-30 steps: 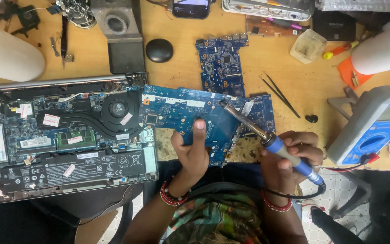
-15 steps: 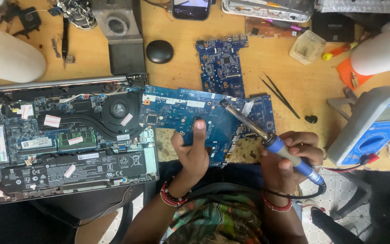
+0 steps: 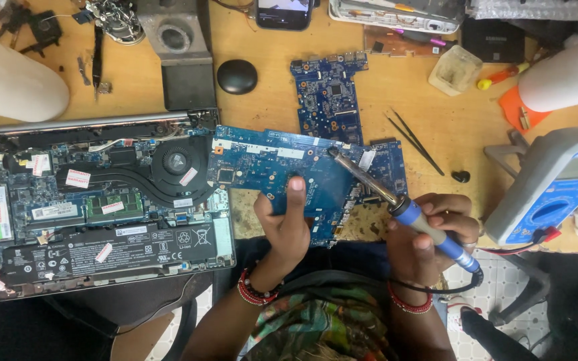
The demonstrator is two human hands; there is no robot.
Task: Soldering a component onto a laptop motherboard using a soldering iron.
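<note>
Nearest the camera: left hand point(image 3: 287, 230) grips the lower edge of a blue motherboard point(image 3: 282, 170), fingers under it, thumb pressed flat on top, pointing away from the body. Board sits tilted, its near edge held over the table's front edge, its far part over the desk. Beaded bracelet on that wrist.

Right hand point(image 3: 429, 234), just right of the board, is closed in a fist-like grip around a soldering iron point(image 3: 396, 200) with a blue handle. The iron's metal shaft runs up and left from the hand; its tip is at the board's upper right area, touching or just above it, can't tell which. Cord loops from the handle end back under the wrist. Second bracelet here.

Left of the board, touching or overlapping its left edge: an opened laptop base point(image 3: 95, 207), fan, heat pipe, memory stick and black battery exposed.

Right of the right hand: a grey-and-blue multimeter point(image 3: 550, 187), red plug at its lower edge.

Further out on the wooden desk point(image 3: 262, 107): a smaller blue circuit board point(image 3: 329, 93) just beyond the held board, black tweezers point(image 3: 413, 142) to its right, a black round puck point(image 3: 237, 75) to its left.

Far edge: a phone point(image 3: 283, 12), a small translucent container point(image 3: 455, 69), a white roll point(image 3: 566, 73) on the right.
</note>
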